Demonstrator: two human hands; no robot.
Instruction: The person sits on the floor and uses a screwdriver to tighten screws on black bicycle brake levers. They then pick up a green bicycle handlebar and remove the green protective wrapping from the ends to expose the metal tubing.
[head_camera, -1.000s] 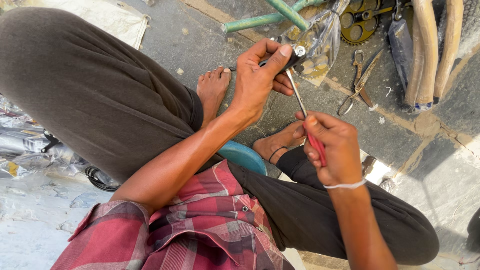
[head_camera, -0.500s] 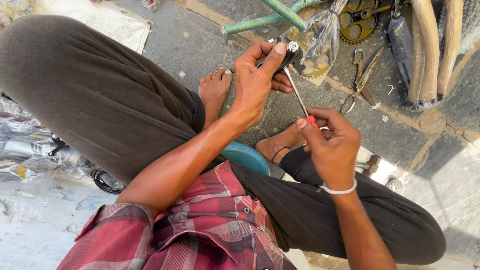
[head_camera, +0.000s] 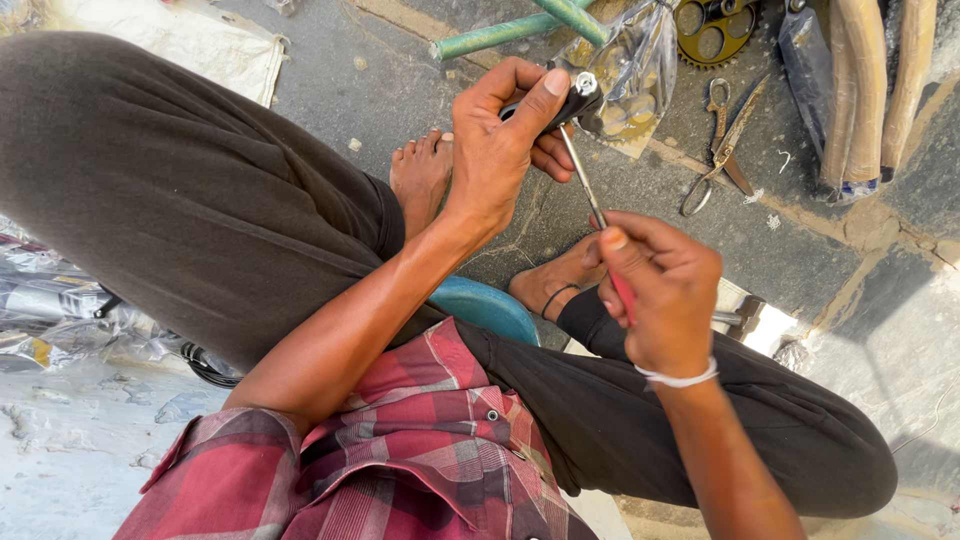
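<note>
Small black part (head_camera: 572, 98) clenched in left hand (head_camera: 500, 140) to steady it; screwdriver (head_camera: 590, 195) gripped by right hand (head_camera: 660, 300), tip at its screw. Scissors (head_camera: 722, 145) on floor just right of part.

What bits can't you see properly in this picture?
- The small black part: mostly covered by the left hand in the head view.
- The screwdriver handle: only a red sliver shows inside the right hand.
- The plastic bag contents: blurred by the crinkled film.
- The toothed gear: cut off by the top edge.
</note>
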